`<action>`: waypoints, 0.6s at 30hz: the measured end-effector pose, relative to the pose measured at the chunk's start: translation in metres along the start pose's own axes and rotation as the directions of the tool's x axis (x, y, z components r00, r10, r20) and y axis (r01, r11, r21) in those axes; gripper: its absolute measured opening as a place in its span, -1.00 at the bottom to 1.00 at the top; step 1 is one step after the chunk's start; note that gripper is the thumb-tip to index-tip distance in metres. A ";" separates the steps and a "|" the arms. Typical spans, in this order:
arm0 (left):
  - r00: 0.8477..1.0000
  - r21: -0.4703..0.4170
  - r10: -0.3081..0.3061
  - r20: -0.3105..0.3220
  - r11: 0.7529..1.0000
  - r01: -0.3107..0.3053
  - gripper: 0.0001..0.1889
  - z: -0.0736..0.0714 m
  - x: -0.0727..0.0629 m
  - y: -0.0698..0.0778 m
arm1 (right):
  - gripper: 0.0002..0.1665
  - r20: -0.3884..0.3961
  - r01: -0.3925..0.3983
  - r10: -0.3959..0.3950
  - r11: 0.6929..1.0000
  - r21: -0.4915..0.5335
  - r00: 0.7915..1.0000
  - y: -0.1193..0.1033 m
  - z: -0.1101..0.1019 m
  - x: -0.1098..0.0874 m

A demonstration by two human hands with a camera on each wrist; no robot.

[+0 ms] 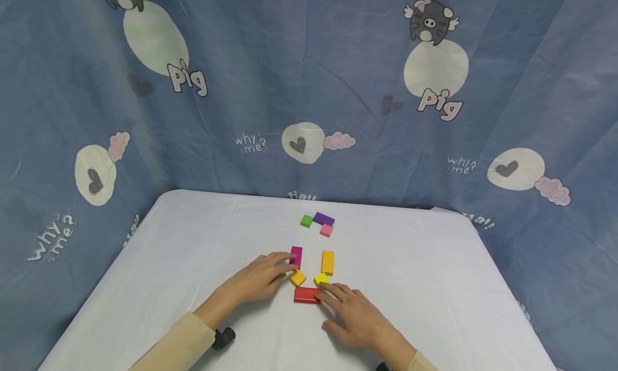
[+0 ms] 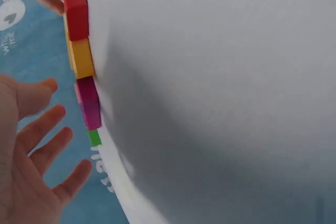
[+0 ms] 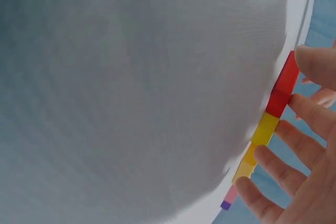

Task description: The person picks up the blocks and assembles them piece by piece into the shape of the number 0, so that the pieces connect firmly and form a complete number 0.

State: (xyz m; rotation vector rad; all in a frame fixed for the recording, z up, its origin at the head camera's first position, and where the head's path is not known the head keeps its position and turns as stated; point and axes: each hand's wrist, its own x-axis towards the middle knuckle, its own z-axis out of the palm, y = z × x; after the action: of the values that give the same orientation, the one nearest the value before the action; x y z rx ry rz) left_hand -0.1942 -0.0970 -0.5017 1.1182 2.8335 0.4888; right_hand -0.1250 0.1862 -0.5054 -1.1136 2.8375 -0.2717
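Observation:
My left hand (image 1: 260,278) is stretched over the table with its fingertips at a magenta block (image 1: 296,256) and beside a small orange block (image 1: 298,278). In the left wrist view its fingers (image 2: 48,135) are spread and hold nothing. The fingertips of my right hand (image 1: 356,318) reach the right end of a long red block (image 1: 304,295) and a small yellow block (image 1: 321,279); exact contact is hard to tell. In the right wrist view those fingers (image 3: 299,142) are extended and loosely spread. A long orange-yellow block (image 1: 328,262) lies just beyond the yellow one.
Farther back lie a green block (image 1: 306,221), a purple block (image 1: 324,219) and a pink block (image 1: 326,230), close together. The white-covered table (image 1: 415,253) extends to both sides, and a blue printed cloth (image 1: 289,81) hangs behind it.

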 end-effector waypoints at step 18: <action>0.987 -0.048 0.107 0.123 0.994 -0.102 -0.46 0.008 -0.020 0.020 | -0.33 0.029 -0.052 0.051 0.998 0.046 0.998 -0.001 -0.013 0.009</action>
State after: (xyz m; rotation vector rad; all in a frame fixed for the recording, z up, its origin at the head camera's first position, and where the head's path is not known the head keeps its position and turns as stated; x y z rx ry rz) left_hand -0.1644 -0.0944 -0.5044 1.2484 2.6558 0.4642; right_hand -0.1324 0.1813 -0.4923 -1.0261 2.8154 -0.3152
